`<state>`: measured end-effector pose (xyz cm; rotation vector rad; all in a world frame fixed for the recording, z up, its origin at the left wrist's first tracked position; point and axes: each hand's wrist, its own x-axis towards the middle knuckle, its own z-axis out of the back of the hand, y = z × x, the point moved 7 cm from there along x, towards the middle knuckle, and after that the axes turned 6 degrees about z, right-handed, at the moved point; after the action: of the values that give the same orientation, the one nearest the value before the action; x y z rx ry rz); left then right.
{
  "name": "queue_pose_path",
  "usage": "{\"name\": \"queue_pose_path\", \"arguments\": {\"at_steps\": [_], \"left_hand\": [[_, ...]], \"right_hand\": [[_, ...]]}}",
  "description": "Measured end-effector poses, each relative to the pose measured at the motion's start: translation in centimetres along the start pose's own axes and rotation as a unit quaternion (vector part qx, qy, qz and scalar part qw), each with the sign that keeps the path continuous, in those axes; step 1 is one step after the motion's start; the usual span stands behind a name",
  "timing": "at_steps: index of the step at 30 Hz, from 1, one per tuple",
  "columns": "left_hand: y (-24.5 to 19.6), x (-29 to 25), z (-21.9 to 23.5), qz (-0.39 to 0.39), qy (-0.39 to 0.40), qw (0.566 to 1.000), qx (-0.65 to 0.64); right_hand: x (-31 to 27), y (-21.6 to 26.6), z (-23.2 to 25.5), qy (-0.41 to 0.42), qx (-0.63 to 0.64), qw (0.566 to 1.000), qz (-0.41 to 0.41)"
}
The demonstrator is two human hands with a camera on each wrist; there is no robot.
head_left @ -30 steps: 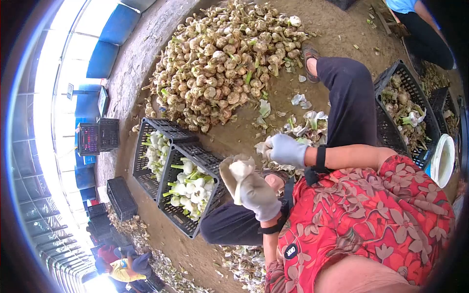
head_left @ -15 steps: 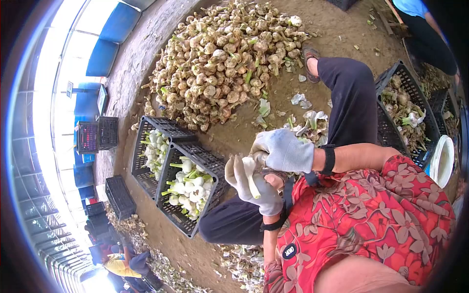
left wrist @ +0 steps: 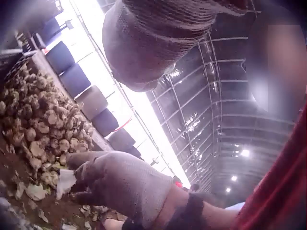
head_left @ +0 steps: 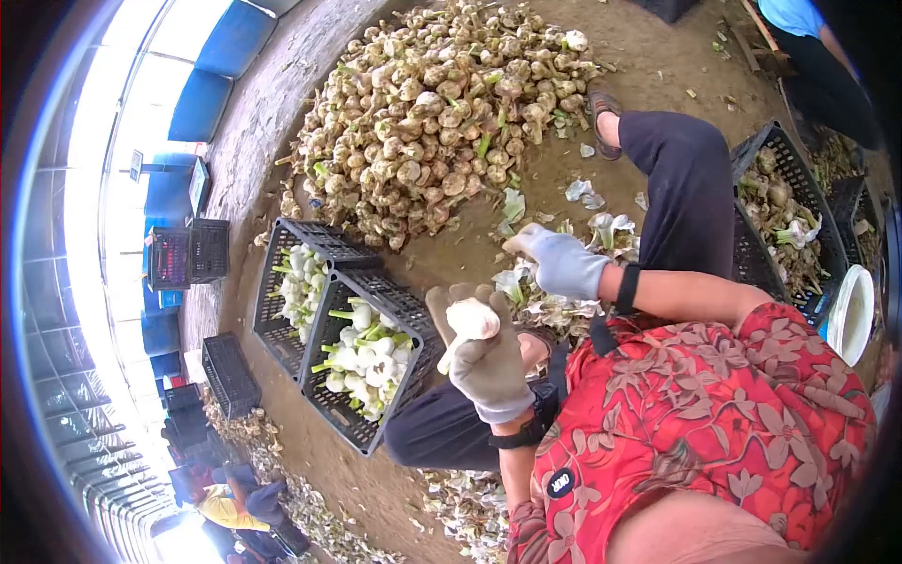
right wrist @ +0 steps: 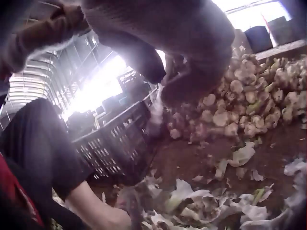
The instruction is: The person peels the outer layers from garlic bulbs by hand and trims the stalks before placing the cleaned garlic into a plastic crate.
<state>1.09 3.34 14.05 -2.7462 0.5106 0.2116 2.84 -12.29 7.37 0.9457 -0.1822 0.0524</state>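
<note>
In the head view my gloved left hand point(head_left: 490, 374) holds a peeled white garlic bulb point(head_left: 473, 320) against its fingers, the stem slanting down beside the thumb. My gloved right hand point(head_left: 564, 261) is apart from it, further up the picture, fingers bent. A blurred strip of garlic peel point(right wrist: 157, 108) hangs between its thumb and fingers in the right wrist view. The left wrist view has my right hand point(left wrist: 122, 184) low, with a white peel piece point(left wrist: 66, 183) at its fingertips; my left hand point(left wrist: 153, 43) fills the top, its bulb hidden.
A large heap of unpeeled garlic point(head_left: 432, 132) lies on the dirt floor. Two black crates point(head_left: 352, 442) hold cleaned bulbs; another crate point(head_left: 799, 202) holds garlic and scraps. Loose peels point(right wrist: 192, 201) lie by my foot. A white bucket point(head_left: 850, 315) stands at right; other people sit further off.
Half a second ago both hands met at the bulb. Now my right hand has pulled away up the picture, while my left hand has turned the bulb upward on its fingers.
</note>
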Motion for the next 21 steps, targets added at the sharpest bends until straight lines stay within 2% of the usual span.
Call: {"name": "queue_pose_path", "arguments": {"at_steps": [3,5,8,9,11,13,14,16,17,18,19,20,21], "left_hand": [[0.7,0.8,1.9,0.057,-0.023,0.992,-0.106],[1.2,1.3,4.2,0.071,-0.057,0.981,-0.171],[0.4,0.9,6.7,0.067,-0.033,0.997,0.021],[0.8,0.8,5.0,0.105,-0.053,0.992,-0.054],[0.3,0.4,5.7,0.027,-0.074,0.985,0.153],[0.6,0.5,5.1,0.058,-0.005,0.998,-0.012],[0.8,0.4,4.5,0.074,0.035,0.996,-0.022],[1.3,0.2,1.9,0.104,0.115,0.987,-0.043],[0.8,0.4,3.0,0.091,0.082,0.992,-0.008],[0.5,0.5,3.4,0.054,0.027,0.998,0.008],[0.4,0.5,3.6,0.018,-0.028,0.999,0.022],[0.1,0.3,4.0,-0.017,-0.083,0.996,0.036],[-0.1,0.5,4.5,-0.023,-0.066,0.997,0.029]], "right_hand": [[0.5,3.3,2.1,0.016,0.144,0.989,-0.016],[0.6,5.7,2.9,-0.001,0.179,0.984,0.022],[-0.2,7.8,2.8,-0.012,0.206,0.976,0.070],[-0.5,8.5,2.7,0.000,0.208,0.974,0.084],[-0.9,9.1,2.1,0.007,0.194,0.977,0.091],[-1.0,9.6,2.0,0.022,0.176,0.979,0.105],[-1.0,9.7,1.9,0.029,0.166,0.979,0.112],[-1.1,10.1,1.6,0.013,0.116,0.976,0.182],[-1.2,10.3,1.4,0.006,0.092,0.972,0.218],[-0.8,9.3,1.1,0.035,0.237,0.963,0.121],[-0.6,8.3,0.6,0.063,0.374,0.925,0.019],[-0.6,7.5,-0.2,0.089,0.498,0.858,-0.085],[0.5,6.6,-0.5,0.072,0.474,0.869,-0.125]]}}
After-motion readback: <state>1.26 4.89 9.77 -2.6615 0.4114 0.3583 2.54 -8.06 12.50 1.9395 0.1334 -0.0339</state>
